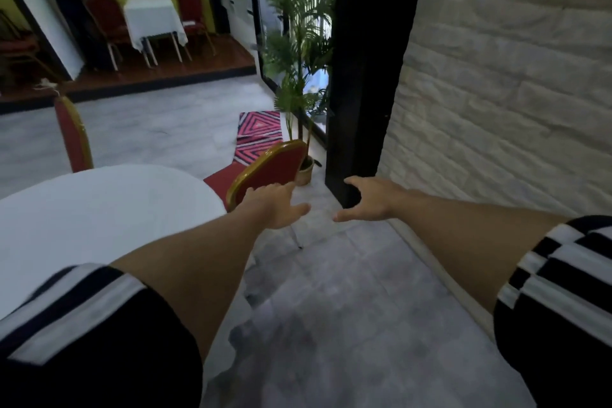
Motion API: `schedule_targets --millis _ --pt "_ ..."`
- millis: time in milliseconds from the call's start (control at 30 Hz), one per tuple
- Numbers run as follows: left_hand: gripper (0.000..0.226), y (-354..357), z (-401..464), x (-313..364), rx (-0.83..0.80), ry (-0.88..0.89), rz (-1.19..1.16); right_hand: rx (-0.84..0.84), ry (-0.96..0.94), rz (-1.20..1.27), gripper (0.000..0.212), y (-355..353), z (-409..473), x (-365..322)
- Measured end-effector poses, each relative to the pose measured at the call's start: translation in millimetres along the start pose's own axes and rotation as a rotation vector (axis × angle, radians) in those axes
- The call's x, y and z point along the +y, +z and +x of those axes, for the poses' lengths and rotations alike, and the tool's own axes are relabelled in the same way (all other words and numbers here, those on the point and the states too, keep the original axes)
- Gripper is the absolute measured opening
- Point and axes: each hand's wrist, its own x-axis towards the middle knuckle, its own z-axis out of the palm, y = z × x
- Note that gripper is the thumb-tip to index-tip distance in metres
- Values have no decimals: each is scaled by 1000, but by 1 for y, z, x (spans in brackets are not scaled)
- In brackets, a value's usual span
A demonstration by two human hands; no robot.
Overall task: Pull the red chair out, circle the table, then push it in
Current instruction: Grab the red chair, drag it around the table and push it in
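Observation:
A red chair [275, 167] with a gold frame stands at the right side of the round white table [99, 209], its back toward me and its seat partly under the table edge. Both my arms stretch forward. My left hand [275, 205] is open, fingers spread, just in front of the chair's back near its gold rim; I cannot tell whether it touches. My right hand [367, 199] is open and curved, apart from the chair, in front of the black pillar's base. A second red chair [73, 134] stands at the table's far side.
A black pillar [364, 69] and a white brick wall [503, 93] close the right side. A potted palm [298, 53] and a pink patterned rug [258, 136] lie beyond the chair. A raised wooden platform holds a small white-clothed table [154, 20] with red chairs. Grey tiled floor runs between table and wall.

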Motion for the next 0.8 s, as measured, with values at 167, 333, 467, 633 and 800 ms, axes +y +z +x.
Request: schedule_targets --millis 167,333,467,633,800 --pt "79 -14 67 6 47 -85 -64 -18 -80 -55 121 -39 77 22" --pt "88 -24 138 -19 81 -166 -81 -57 -159 -74 130 -63 167 26" --pt "81 -30 198 -53 112 -177 -112 -60 -242 -90 118 -83 231 13" --pt "87 -45 257 -87 52 -242 -98 -122 -272 -87 107 -99 303 -2" --pt "85 -43 287 -106 -31 -303 -111 -208 -320 -103 131 -92 379 -17"
